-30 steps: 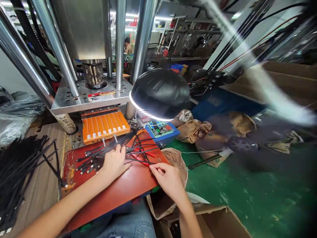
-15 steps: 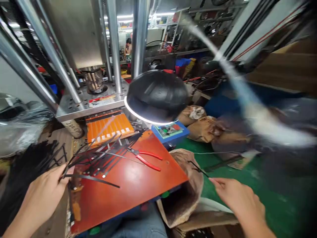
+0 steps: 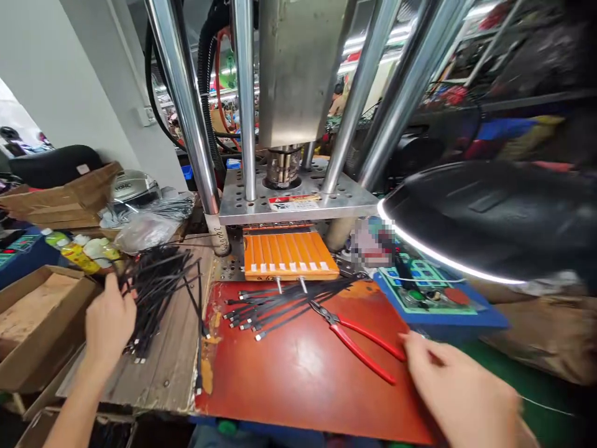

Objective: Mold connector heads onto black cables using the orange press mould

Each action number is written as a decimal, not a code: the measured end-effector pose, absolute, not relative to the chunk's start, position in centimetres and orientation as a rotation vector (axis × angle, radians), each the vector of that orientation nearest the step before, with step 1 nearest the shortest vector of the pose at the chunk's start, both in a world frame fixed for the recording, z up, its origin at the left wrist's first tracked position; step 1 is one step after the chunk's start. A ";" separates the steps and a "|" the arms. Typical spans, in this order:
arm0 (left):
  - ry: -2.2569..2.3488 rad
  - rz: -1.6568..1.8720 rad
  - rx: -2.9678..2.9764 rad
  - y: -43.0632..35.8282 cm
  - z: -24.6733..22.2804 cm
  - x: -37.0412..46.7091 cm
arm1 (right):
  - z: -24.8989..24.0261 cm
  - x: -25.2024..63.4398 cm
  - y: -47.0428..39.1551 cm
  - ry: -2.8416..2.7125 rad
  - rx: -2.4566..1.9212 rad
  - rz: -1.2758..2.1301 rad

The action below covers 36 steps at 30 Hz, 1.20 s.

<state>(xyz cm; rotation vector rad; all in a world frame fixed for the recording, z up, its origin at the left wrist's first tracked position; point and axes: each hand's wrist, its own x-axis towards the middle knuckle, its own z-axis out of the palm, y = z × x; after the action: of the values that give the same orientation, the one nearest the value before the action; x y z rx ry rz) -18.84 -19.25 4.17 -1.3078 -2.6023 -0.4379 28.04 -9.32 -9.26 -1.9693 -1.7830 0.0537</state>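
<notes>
Cables [image 3: 156,289], black and thin, lie heaped at 10 o'clock on the wooden tabletop [image 3: 170,376], if we take the middle of the red board [image 3: 303,379] as our clock centre. We see the left hand [image 3: 109,326] between 9 and 10 o'clock, at the heap's outer side, its fingers bent by the strands. How far this grip has closed, and whether it has hold of a cable, we cannot tell.

At 3 o'clock we find the right hand [image 3: 466,386], thumb and forefinger drawn near each other beside one handle of the pliers [image 3: 366,358]. We cannot tell whether this grip touches that handle or pinches anything. The pliers lie on the board at 2 o'clock, head pointing between 10 and 11, red handles spread between 4 and 5.

At 11 o'clock on the board we see a smaller bunch [image 3: 277,311] of black cables, pale plugs toward 8 o'clock. At 12 o'clock an orange block [image 3: 286,249], white tabs along its near edge, sits below a metal plate [image 3: 298,214]. At 2 o'clock we have a lamp [image 3: 480,214] with a lit rim, above a blue control box [image 3: 489,320]. Bottles [image 3: 77,254] stand beyond the heap at 10 o'clock.
</notes>
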 end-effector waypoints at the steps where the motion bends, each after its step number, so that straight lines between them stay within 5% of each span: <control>1: -2.549 -0.205 -1.262 -19.0 3.7 -19.5 | -8.3 26.6 -8.9 -1.827 -1.966 0.086; 7: -2.506 0.206 -1.074 -17.5 -2.0 -20.3 | -4.2 19.1 -2.6 -1.943 -2.363 0.431; 14: -2.544 0.383 -1.109 -16.8 -3.2 -20.5 | -6.5 17.6 0.6 -1.951 -2.362 0.573; 20: -2.581 0.128 -1.103 -16.3 -2.6 -19.6 | -7.9 19.5 -0.3 -1.923 -2.297 0.613; 25: -2.422 0.007 -1.435 -14.6 -2.3 -16.5 | -8.1 20.3 -0.5 -1.599 -1.954 0.447; 30: -2.602 0.158 -1.659 -10.2 -3.8 -15.3 | -5.1 19.5 -3.5 -1.187 -1.214 0.780; 36: -2.585 0.291 -1.761 -8.7 -3.9 -16.6 | 0.1 18.3 -9.9 -1.542 -1.079 0.871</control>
<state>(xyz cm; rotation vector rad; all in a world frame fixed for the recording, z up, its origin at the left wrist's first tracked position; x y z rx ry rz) -16.61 -8.65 -3.91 -1.7608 -2.5850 0.2908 18.27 -9.95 0.13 -1.0794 -1.5418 0.8707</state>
